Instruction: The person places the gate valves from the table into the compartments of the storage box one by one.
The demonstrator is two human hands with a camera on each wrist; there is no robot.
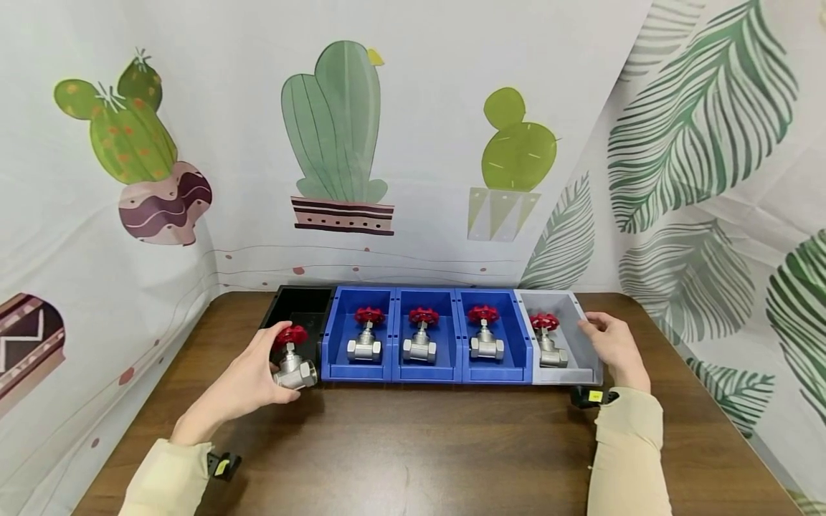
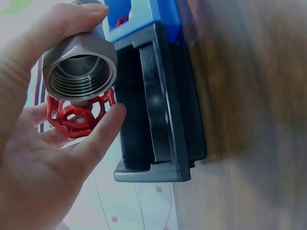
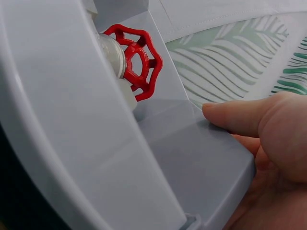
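Note:
My left hand (image 1: 248, 376) holds a steel valve with a red handwheel (image 1: 297, 373) at the front of the black bin (image 1: 303, 297). In the left wrist view, the thumb lies over the valve's threaded body (image 2: 80, 67), with the fingers around the handwheel (image 2: 72, 120). At the other end of the row, my right hand (image 1: 616, 347) grips the side wall of the grey bin (image 1: 584, 337), thumb at the rim and fingers outside. Inside that grey bin stands another valve (image 1: 551, 351), its red handwheel (image 3: 144, 62) visible in the right wrist view.
Between the black and grey bins stand three blue bins (image 1: 426, 374), each with one red-wheeled valve (image 1: 419, 347). The row sits toward the back of a brown wooden table (image 1: 413, 444). Behind hangs a white cloth (image 1: 426, 143) printed with cacti and leaves.

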